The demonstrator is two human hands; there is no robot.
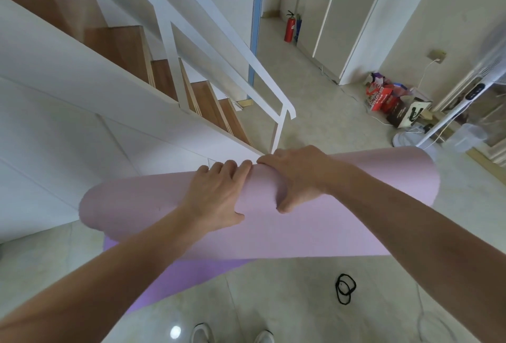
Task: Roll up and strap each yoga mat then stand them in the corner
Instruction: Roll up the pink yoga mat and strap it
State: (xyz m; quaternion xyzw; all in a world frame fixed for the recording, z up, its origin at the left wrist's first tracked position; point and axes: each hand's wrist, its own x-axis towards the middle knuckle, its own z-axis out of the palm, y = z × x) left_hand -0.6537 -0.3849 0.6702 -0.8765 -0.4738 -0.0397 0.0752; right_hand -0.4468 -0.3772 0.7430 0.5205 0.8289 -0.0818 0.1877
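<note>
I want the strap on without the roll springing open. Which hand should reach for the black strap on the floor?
Right hand, probably. The black strap lies on the floor on that side, below its forearm. The left hand grips the pink mat near its middle and could hold it alone.

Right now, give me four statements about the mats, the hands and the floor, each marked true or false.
1. Both hands grip the pink mat. True: the left hand and the right hand curl over the roll.
2. The pink mat is already strapped. False: no strap shows around it, and the black straps lie on the floor.
3. A purple mat lies flat on the floor below the pink one. True.
4. The red fire extinguisher stands on the stairs. False: it stands on the floor by the far wall.
</note>
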